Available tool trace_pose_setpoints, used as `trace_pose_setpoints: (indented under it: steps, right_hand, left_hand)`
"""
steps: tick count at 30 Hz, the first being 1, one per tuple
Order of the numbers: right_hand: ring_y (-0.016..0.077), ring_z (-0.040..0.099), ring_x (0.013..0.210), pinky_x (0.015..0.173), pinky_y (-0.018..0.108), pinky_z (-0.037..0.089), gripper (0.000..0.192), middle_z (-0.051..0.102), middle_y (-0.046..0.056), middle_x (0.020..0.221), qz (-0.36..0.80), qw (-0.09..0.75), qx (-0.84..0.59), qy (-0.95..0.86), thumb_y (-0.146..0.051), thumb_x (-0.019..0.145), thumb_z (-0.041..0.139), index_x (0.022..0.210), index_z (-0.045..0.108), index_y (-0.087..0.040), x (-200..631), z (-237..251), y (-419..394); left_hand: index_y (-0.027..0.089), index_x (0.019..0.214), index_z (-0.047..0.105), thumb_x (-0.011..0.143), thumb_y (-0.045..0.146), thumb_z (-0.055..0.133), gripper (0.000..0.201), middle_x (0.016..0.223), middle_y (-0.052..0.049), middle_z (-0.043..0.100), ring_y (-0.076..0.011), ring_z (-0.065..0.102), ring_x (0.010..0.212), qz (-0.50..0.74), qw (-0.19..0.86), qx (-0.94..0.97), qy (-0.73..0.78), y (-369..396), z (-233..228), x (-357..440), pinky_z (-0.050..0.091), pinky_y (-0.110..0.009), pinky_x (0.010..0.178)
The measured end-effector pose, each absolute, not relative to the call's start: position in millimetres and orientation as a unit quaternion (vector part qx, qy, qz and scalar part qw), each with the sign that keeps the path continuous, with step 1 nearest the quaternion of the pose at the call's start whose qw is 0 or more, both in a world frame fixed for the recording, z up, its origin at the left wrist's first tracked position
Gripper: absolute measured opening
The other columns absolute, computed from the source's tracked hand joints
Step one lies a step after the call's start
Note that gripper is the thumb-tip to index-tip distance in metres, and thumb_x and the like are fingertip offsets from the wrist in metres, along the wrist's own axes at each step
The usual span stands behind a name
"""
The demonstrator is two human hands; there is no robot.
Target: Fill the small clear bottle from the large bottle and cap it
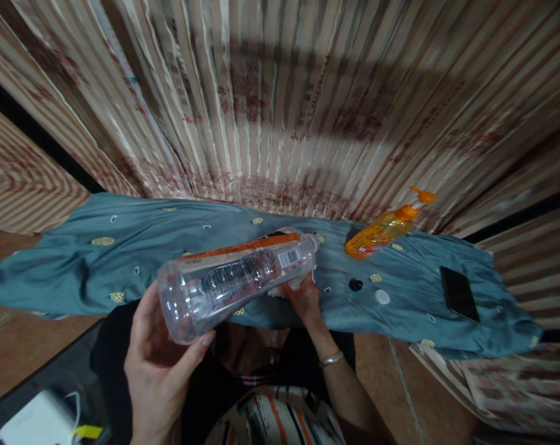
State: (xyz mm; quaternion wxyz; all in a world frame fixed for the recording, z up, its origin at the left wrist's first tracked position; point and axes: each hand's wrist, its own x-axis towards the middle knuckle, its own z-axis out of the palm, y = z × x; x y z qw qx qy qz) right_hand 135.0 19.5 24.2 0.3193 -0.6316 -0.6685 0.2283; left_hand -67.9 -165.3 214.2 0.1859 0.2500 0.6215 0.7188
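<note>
My left hand (157, 364) is closed around the base of a large clear plastic bottle (243, 278). The bottle lies tilted across my view with its neck to the right, uncapped, and a printed orange and white label shows on its side. Below the neck end is my right hand (305, 300), its fingers partly hidden behind the bottle. A crumpled white cloth or tissue (276, 292) shows at those fingers. A small black cap (355, 284) and a white round disc (382, 296) lie on the cloth-covered table to the right.
An orange pump bottle (377, 235) stands at the back right of the teal tablecloth (224, 225). A dark phone (459, 293) lies near the right end. Striped curtains (280, 111) hang behind. A white device (41, 420) with a cable sits low at the left.
</note>
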Motion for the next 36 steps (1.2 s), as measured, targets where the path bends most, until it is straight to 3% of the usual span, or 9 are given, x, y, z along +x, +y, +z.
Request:
trace_pose_setpoints:
  steps: [6,15,20,30,36]
  right_hand:
    - [0.0407,0.087,0.118,0.103,0.057,0.073,0.065,0.087,0.025,0.128,0.242,0.32,-0.62,-0.674,-0.047,0.094,0.083,0.146,0.064,-0.015,136.1,28.1,19.3]
    - [0.0428,0.085,0.124,0.107,0.056,0.072,0.078,0.085,0.031,0.136,0.237,0.317,-0.633,-0.665,-0.053,0.092,0.084,0.152,0.061,-0.009,134.8,31.6,19.2]
    - [0.0404,0.087,0.119,0.104,0.055,0.073,0.072,0.087,0.025,0.128,0.239,0.328,-0.628,-0.664,-0.057,0.095,0.082,0.149,0.062,-0.013,134.8,31.7,19.0]
    - [0.0413,0.087,0.119,0.104,0.053,0.072,0.069,0.087,0.027,0.13,0.252,0.317,-0.635,-0.658,-0.047,0.092,0.085,0.146,0.062,-0.012,134.0,33.9,18.3]
    - [0.0408,0.087,0.118,0.102,0.055,0.073,0.069,0.087,0.028,0.129,0.238,0.319,-0.625,-0.672,-0.053,0.095,0.083,0.147,0.063,-0.011,135.7,31.9,18.7]
  left_hand:
    - [0.038,0.149,0.082,0.058,0.035,0.112,0.095,0.157,-0.005,0.082,-0.0486,0.066,0.16,0.716,0.175,0.246,0.629,-163.6,214.6,-68.2,0.056,-0.063,0.135]
    - [0.048,0.148,0.081,0.061,0.049,0.114,0.093,0.158,-0.002,0.081,-0.0486,0.07,0.156,0.707,0.178,0.256,0.635,-166.1,212.8,-69.2,0.061,-0.064,0.131]
    - [0.049,0.151,0.079,0.065,0.054,0.113,0.092,0.16,-0.002,0.08,-0.0472,0.068,0.158,0.709,0.185,0.253,0.632,-165.5,214.3,-66.5,0.057,-0.063,0.134]
    - [0.032,0.14,0.087,0.038,0.031,0.119,0.107,0.147,-0.007,0.086,-0.0426,0.075,0.149,0.744,0.18,0.217,0.606,-160.2,219.2,-69.4,0.064,-0.047,0.124]
    - [0.046,0.143,0.085,0.05,0.04,0.117,0.098,0.155,-0.001,0.083,-0.0416,0.066,0.161,0.74,0.191,0.233,0.601,-162.1,213.1,-68.5,0.06,-0.05,0.131]
